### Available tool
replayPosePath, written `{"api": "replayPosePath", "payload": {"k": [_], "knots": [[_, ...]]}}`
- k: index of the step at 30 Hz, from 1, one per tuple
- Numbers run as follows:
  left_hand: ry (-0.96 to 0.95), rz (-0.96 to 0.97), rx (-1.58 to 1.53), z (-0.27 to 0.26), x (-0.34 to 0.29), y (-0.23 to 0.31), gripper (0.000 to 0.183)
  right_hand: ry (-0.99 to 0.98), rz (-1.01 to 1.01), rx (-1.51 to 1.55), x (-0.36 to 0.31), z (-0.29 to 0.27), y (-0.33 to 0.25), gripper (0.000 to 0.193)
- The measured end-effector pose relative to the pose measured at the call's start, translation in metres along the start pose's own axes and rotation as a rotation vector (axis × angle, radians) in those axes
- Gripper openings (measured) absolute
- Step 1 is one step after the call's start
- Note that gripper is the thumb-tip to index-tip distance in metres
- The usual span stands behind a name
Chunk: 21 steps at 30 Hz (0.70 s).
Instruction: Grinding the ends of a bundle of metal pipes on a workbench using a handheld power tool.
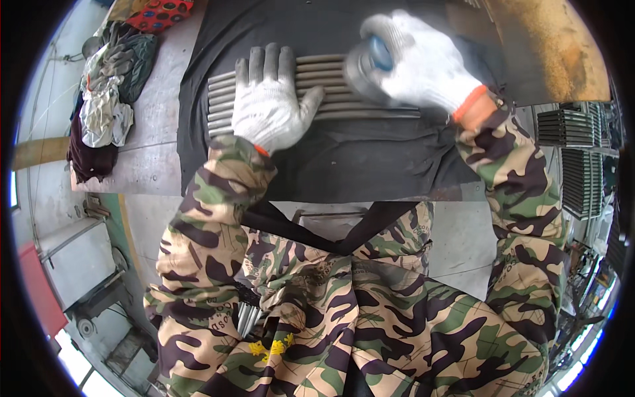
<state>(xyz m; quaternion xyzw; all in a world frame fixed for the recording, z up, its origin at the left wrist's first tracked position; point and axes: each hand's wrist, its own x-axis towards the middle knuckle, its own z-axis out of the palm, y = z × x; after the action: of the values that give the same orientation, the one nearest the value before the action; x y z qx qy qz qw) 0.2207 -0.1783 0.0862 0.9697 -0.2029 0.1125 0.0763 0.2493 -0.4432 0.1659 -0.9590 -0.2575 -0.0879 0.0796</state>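
1. A pale worktable [155, 153] stretches across the upper half of the view, and a creased black cloth [377, 162] covers its middle, toward twelve o'clock.
2. At ten o'clock on the table lies a heap of rumpled garments [109, 99] in grey, white and maroon, with a red patterned cloth [159, 16] just beyond it, nearer eleven.
3. Toward one to two o'clock sits a brown board [542, 49] with a rusty, yellowish surface; below it, around two to three, stand stacks of dark bars [582, 182].
4. Pale floor [456, 241] shows below the table edge, and workshop equipment [79, 264] stands at eight o'clock.
5. A row of grey metal rods [331, 106] lies side by side on the black cloth, running roughly from nine to three o'clock under the person's left hand [270, 109].
6. That hand, in a white glove, is spread flat and palm down on the rods, fingers pointing to twelve, thumb toward two, grasping nothing.
7. The gloved right hand [423, 63] is curled around a round blue-and-grey tool [379, 53] at its nine o'clock; the rods extend from its six toward its nine. Motion blur hides whether the tool touches them.
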Motion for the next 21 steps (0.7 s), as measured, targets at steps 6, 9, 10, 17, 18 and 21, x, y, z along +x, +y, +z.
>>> {"api": "replayPosePath", "payload": {"k": [6,9,10,17,18,21], "knots": [[0.035,-0.009,-0.042,0.002,0.016,-0.008,0.078,-0.004,0.026,-0.035,-0.004,0.000,-0.010,0.050],[0.082,-0.005,-0.050,-0.003,0.006,-0.003,0.075,-0.026,0.092,-0.050,0.012,-0.002,-0.006,0.047],[0.047,-0.012,-0.070,-0.006,0.006,-0.001,0.074,-0.050,0.156,-0.059,0.017,-0.003,-0.005,0.044],[0.232,-0.043,-0.010,0.027,0.031,-0.013,0.068,-0.038,0.080,-0.026,0.005,-0.002,-0.016,0.043],[0.236,-0.057,-0.012,0.026,0.030,-0.013,0.068,-0.022,0.145,-0.068,0.014,0.002,-0.014,0.042],[0.133,-0.103,-0.008,0.022,0.028,-0.014,0.075,-0.037,0.094,-0.064,0.011,0.003,-0.014,0.043]]}}
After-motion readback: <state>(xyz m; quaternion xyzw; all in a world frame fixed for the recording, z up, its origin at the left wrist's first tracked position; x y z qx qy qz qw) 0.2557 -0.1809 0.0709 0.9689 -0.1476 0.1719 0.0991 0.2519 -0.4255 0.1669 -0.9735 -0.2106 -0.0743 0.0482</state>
